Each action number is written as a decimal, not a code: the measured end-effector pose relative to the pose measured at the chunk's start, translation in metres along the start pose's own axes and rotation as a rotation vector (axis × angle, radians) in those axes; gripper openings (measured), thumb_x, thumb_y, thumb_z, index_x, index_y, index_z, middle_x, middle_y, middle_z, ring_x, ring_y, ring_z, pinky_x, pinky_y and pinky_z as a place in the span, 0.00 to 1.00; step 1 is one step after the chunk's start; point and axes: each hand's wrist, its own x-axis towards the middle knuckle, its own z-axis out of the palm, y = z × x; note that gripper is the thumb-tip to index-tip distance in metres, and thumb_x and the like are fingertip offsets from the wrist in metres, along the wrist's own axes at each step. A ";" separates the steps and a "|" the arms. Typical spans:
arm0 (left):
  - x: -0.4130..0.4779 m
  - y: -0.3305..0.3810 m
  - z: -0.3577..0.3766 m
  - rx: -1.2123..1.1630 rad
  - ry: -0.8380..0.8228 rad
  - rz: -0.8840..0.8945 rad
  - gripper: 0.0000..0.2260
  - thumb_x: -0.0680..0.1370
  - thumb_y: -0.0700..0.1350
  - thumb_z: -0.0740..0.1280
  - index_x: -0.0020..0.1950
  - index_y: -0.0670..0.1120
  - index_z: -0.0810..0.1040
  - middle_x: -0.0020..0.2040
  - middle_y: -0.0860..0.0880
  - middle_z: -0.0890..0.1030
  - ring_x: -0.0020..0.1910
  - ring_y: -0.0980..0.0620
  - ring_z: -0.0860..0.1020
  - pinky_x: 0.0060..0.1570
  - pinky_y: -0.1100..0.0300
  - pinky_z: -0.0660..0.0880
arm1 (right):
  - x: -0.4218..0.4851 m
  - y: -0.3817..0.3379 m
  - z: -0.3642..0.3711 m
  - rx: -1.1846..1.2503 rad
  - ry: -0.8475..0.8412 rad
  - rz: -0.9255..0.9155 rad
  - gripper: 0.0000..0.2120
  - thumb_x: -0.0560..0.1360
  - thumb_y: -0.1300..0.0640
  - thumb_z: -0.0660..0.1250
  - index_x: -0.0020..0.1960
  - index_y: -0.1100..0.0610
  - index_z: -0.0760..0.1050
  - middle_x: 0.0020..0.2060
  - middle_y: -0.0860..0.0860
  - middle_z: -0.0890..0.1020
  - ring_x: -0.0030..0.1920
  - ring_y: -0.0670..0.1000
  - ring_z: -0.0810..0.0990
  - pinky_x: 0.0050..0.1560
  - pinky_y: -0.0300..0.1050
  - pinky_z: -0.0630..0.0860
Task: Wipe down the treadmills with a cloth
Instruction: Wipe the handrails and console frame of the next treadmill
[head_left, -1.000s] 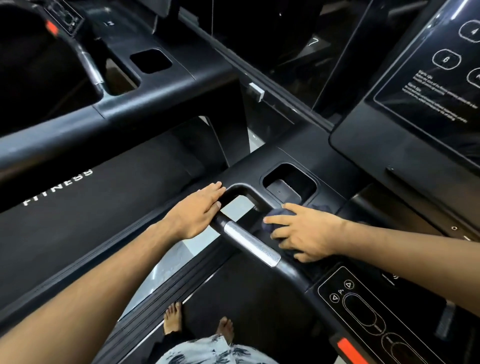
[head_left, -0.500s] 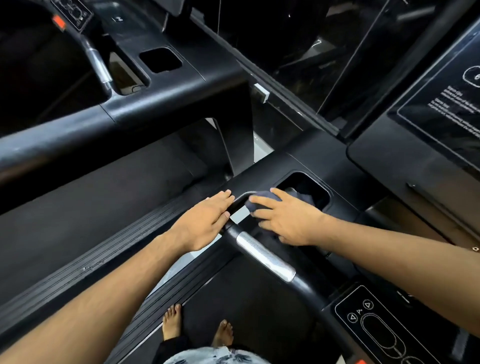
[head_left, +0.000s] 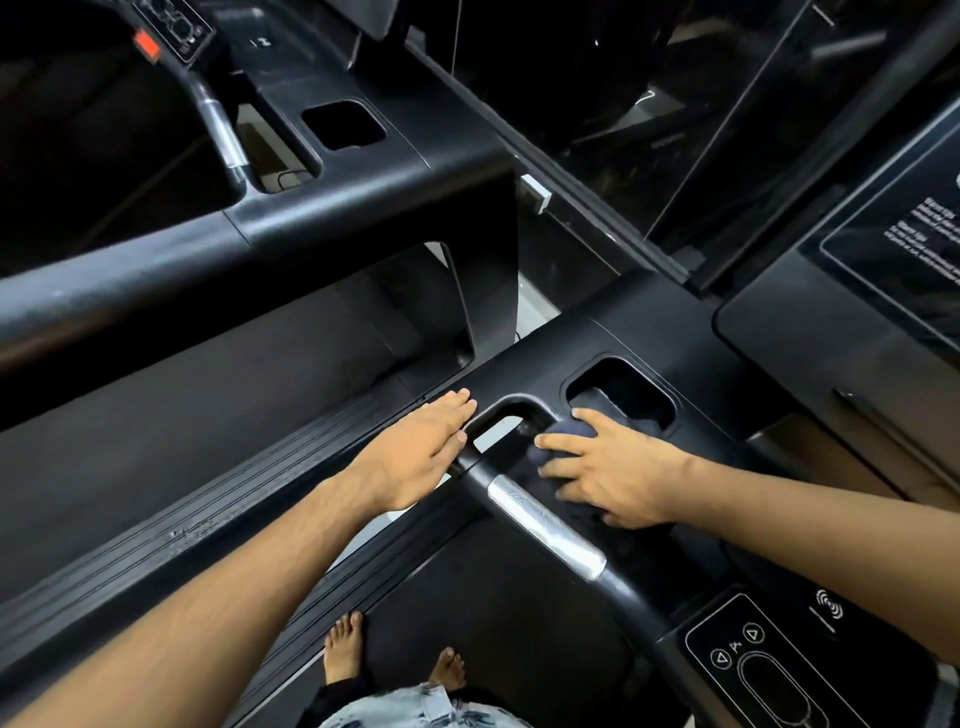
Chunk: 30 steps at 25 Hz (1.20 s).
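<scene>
1. Black treadmills stand side by side. The near treadmill (head_left: 649, 332) is under the hands, and the other treadmill (head_left: 363, 208) is to the left.
2. The left hand (head_left: 415, 452) lies flat on the near treadmill's side arm. Its fingers are straight and it holds nothing.
3. The right hand (head_left: 618, 473) presses down on a dark cloth (head_left: 563, 434). Its fingers are spread out over the cloth, not wrapped round it.
4. The cloth is bunched up on the black top, between the cup hole (head_left: 621, 395) and the silver bar (head_left: 545, 525).
5. Two bare feet (head_left: 343, 644) stand on the belt (head_left: 493, 597) below.
6. A button panel (head_left: 753, 665) sits at the bottom right.
</scene>
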 end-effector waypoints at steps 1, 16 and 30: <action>-0.001 0.001 0.000 -0.012 0.000 -0.007 0.22 0.85 0.48 0.53 0.79 0.47 0.57 0.79 0.53 0.54 0.77 0.60 0.49 0.72 0.68 0.43 | 0.011 0.005 -0.006 -0.008 0.015 0.056 0.16 0.73 0.47 0.68 0.60 0.47 0.78 0.68 0.46 0.72 0.75 0.55 0.61 0.61 0.62 0.67; -0.021 -0.004 -0.008 -0.008 0.005 -0.094 0.23 0.85 0.49 0.51 0.79 0.47 0.55 0.80 0.52 0.52 0.78 0.58 0.49 0.76 0.62 0.46 | 0.043 0.029 -0.005 0.018 0.267 -0.012 0.20 0.72 0.47 0.62 0.59 0.51 0.82 0.64 0.46 0.79 0.74 0.55 0.69 0.64 0.59 0.71; -0.030 0.008 -0.011 0.073 -0.009 -0.113 0.23 0.85 0.49 0.51 0.79 0.48 0.54 0.79 0.54 0.51 0.78 0.59 0.48 0.76 0.60 0.46 | 0.005 0.001 -0.009 0.039 0.036 0.079 0.17 0.70 0.47 0.68 0.59 0.44 0.79 0.70 0.41 0.72 0.79 0.51 0.54 0.69 0.61 0.60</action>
